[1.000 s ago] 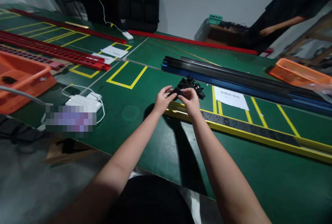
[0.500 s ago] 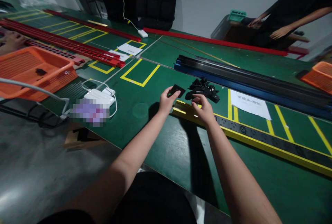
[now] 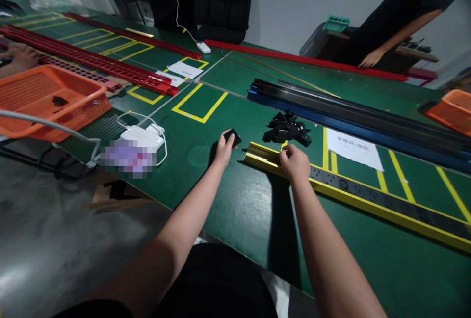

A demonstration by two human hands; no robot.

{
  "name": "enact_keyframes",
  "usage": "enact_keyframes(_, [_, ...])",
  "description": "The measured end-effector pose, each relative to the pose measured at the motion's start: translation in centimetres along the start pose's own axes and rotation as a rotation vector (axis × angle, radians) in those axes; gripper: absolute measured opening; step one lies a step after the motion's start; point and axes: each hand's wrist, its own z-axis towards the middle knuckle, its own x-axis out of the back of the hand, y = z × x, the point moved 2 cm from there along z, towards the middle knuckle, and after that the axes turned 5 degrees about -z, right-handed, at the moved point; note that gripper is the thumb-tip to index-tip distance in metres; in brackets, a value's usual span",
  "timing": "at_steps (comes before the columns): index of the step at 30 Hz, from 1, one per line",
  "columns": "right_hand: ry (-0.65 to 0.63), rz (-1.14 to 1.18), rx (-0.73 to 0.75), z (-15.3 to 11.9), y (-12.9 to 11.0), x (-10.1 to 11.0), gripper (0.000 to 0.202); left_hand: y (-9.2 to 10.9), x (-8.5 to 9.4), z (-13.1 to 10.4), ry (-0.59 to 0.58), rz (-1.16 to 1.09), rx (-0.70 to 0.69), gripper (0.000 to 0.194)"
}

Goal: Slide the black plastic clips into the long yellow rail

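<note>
Fingers (image 3: pixel 285 155) of the right hand (image 3: pixel 296 163) curl down at one yellow rail (image 3: pixel 368 203); one cannot tell if they grip it. The left hand (image 3: pixel 222 152), thumb on top, pinches one black piece (image 3: pixel 235 136) left of the rail. One black heap (image 3: pixel 287 129) lies past the rail. Two people (image 3: pixel 162 1) stand far back.

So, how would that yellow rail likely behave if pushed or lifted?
The yellow rail is probably stiff, since it runs straight with raised sides. It seems unlikely to roll, given its flat-sided channel shape. Lifting may feel heavier toward the stretch filled with black sockets than at the bare end.
</note>
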Motion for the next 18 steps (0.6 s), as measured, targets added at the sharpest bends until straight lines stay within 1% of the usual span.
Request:
enact_keyframes(3, [-0.023,-0.027,-0.036,-0.15,-0.17,0.28,0.031,-0.80,-0.02,0.17,-0.051,0.089,0.058,0.043])
enact_keyframes(7, [-0.054,-0.057,-0.058,-0.24,-0.42,0.46,0.032,-1.17,-0.07,0.11,-0.080,0.171,0.097,0.049])
enact_keyframes(12, [-0.040,-0.093,-0.039,-0.34,-0.44,0.38,0.034,-1.03,-0.25,-0.04,-0.117,0.247,0.081,0.049])
enact_keyframes(18, [-0.019,-0.101,-0.027,-0.40,-0.44,0.24,0.034,-1.10,-0.67,-0.36,-0.173,0.310,0.081,0.045])
